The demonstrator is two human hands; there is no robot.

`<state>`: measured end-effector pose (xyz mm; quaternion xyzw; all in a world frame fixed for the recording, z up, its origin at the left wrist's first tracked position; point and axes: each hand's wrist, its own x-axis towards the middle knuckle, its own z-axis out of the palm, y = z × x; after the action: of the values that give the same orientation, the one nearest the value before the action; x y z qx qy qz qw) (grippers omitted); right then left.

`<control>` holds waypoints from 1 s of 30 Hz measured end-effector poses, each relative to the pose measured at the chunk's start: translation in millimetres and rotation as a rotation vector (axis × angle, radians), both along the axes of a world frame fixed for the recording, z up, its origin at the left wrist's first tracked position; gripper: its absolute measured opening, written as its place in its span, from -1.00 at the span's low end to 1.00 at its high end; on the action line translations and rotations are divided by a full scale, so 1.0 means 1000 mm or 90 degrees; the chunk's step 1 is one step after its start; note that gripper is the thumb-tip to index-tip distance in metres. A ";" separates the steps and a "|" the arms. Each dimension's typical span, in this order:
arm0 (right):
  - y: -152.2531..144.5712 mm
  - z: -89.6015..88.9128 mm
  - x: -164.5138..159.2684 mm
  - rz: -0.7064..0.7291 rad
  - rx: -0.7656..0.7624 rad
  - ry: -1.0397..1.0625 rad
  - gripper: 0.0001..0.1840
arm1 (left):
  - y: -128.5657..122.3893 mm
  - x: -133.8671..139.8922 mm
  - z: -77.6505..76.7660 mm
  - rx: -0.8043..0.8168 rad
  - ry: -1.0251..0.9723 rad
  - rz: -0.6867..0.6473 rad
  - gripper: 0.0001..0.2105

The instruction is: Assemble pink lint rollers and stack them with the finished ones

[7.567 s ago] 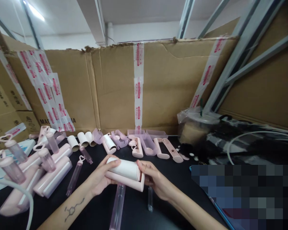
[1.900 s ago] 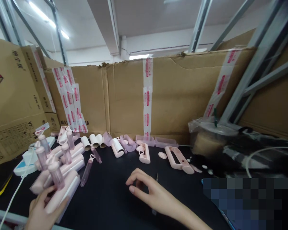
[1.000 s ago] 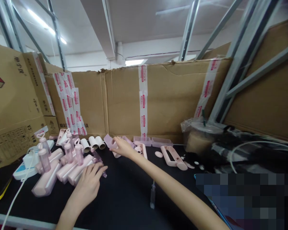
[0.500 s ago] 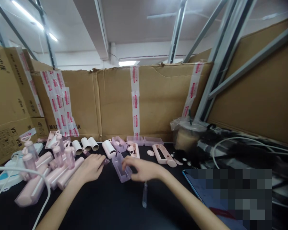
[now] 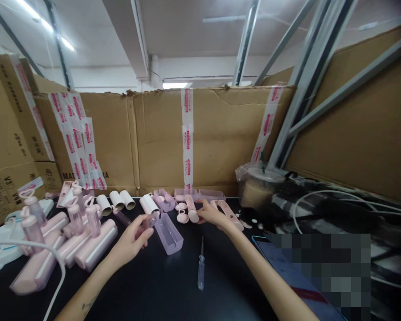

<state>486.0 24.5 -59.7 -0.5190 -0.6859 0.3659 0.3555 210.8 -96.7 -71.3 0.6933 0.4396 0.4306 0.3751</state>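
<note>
My left hand (image 5: 133, 238) is closed around a small translucent pinkish piece (image 5: 151, 219), most of it hidden by the fingers. Just right of it lies an open translucent purple tray (image 5: 169, 234) on the black table. My right hand (image 5: 211, 214) reaches further back, its fingertips closed at the edge of a long pale pink plastic piece (image 5: 191, 208) with a rounded end. A small pink part with a ring (image 5: 182, 216) lies beside that piece. Behind the right hand is a pink frame (image 5: 230, 214). A clear-handled screwdriver (image 5: 201, 269) lies in front of the hands.
Assembled pink rollers with clear bottle handles (image 5: 95, 243) crowd the left side, near a white cable (image 5: 58, 258). White paper rolls (image 5: 116, 199) stand at the back. A drink cup (image 5: 259, 189) and a tablet (image 5: 280, 272) are on the right. Cardboard (image 5: 160, 142) walls the rear.
My right hand has moved from the purple tray back and right to the pink piece. My left hand has turned and shifted slightly right, with the translucent piece in it.
</note>
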 end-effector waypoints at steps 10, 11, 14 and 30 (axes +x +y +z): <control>-0.038 0.034 -0.027 0.358 -0.245 0.535 -0.53 | 0.004 0.004 -0.007 0.027 0.014 0.031 -0.68; -0.043 0.029 -0.036 0.361 -0.296 0.563 -0.56 | 0.004 0.004 -0.007 0.026 0.017 0.032 -0.68; -0.056 0.014 -0.059 0.334 -0.336 0.538 -0.61 | 0.003 0.006 -0.005 0.027 0.023 0.037 -0.68; -0.073 0.007 -0.074 0.261 -0.093 0.326 -0.57 | 0.000 0.002 0.001 0.101 0.249 0.115 -0.66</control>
<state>411.9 -48.0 -52.5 -0.2858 -0.6362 0.5965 0.3971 212.8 -96.6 -70.6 0.7486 0.5292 0.3530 0.1870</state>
